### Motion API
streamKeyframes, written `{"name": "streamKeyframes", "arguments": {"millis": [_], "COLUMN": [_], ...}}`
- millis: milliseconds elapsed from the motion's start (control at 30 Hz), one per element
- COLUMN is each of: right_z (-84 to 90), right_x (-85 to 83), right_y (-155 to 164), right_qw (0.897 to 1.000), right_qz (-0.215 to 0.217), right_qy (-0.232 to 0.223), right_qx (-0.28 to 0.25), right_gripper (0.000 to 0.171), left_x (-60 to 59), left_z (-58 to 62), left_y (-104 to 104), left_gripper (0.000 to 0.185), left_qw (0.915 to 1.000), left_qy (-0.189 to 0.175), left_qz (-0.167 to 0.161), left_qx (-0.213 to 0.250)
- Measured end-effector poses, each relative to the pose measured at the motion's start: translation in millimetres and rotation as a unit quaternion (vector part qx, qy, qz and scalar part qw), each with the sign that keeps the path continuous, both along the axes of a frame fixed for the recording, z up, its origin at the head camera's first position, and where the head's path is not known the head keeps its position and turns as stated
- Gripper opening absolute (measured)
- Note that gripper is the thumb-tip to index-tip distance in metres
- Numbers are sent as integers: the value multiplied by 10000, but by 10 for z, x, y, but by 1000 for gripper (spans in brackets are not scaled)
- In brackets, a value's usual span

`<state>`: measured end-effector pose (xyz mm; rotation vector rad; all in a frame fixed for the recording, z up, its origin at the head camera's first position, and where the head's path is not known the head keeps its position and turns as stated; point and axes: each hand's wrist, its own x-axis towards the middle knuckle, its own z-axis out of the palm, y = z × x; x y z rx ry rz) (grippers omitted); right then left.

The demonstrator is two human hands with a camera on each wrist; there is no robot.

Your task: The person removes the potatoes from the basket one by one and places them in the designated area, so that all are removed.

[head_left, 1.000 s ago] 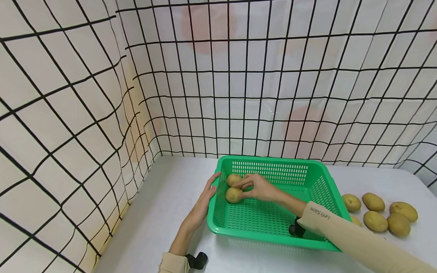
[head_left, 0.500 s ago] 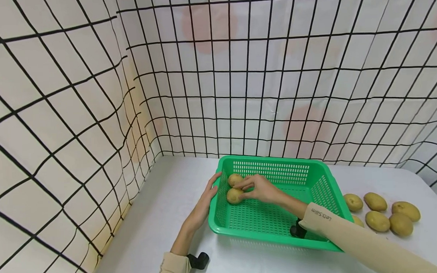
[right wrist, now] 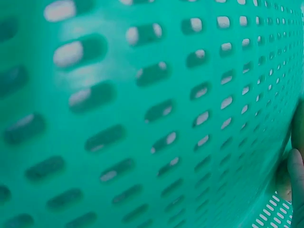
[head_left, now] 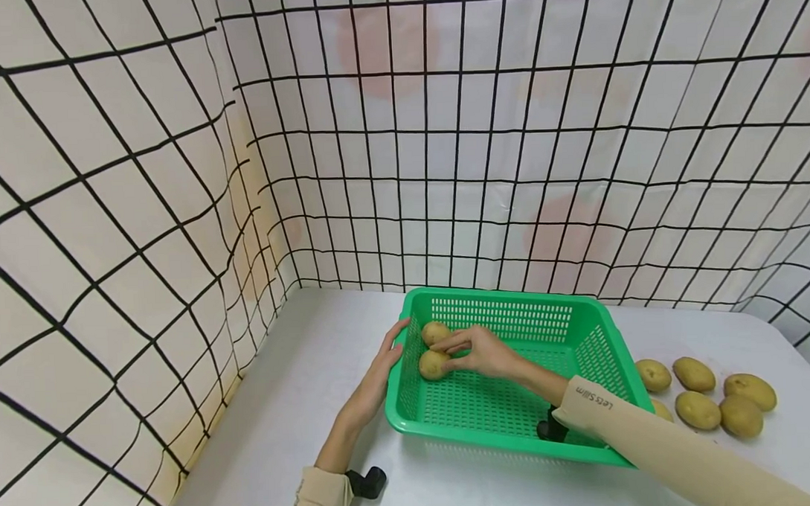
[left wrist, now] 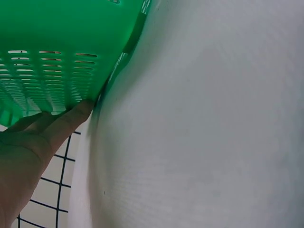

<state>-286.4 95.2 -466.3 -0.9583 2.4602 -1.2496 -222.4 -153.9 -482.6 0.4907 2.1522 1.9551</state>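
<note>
Right hand point(head_left: 484, 352) is pinching potato point(head_left: 432, 364) inside green basket point(head_left: 591, 310), near its left wall; left hand point(head_left: 380, 373), fingers straight, is pressing that wall from outside; sleeve point(head_left: 625, 424) is reading "Let's Slim"

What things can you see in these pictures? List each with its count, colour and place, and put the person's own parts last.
Basket: one, green, slotted plastic, on the table.
Potatoes in the basket: two, yellow-brown, touching, at its far left corner.
Potatoes on the table: at least five, yellow-brown, right of the basket; one partly hidden by its rim.
Table: one, white.
Curtain: white with a black grid, behind and at the left.
Left hand: fingers straight against the basket's outer left wall.
Right hand: inside the basket, gripping the nearer potato.
Sleeves: two, beige.
</note>
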Motion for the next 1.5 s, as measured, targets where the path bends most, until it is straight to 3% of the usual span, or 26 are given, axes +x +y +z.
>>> {"name": "streamKeyframes", "arguments": {"millis": [700,1000,1500], "right_z": [-45,-33,53], "right_x": [-13,-4,-53], "right_y": [-28,-38,-4], "right_qw": [9977,9993,9990], "right_qz": [380,284,348], "right_qy": [-477,-224,-266], "right_qx": [-303,-129,-54], "right_gripper": [41,38,37], "left_x": [6,-4,-7], "left_z": [1,3,10], "left_y": [17,11,12], "left_gripper": [52,52,51], "left_qw": [10000,10000,10000], "left_qy": [33,66,46], "left_qz": [3,16,-6], "left_qx": [-12,-28,-48]}}
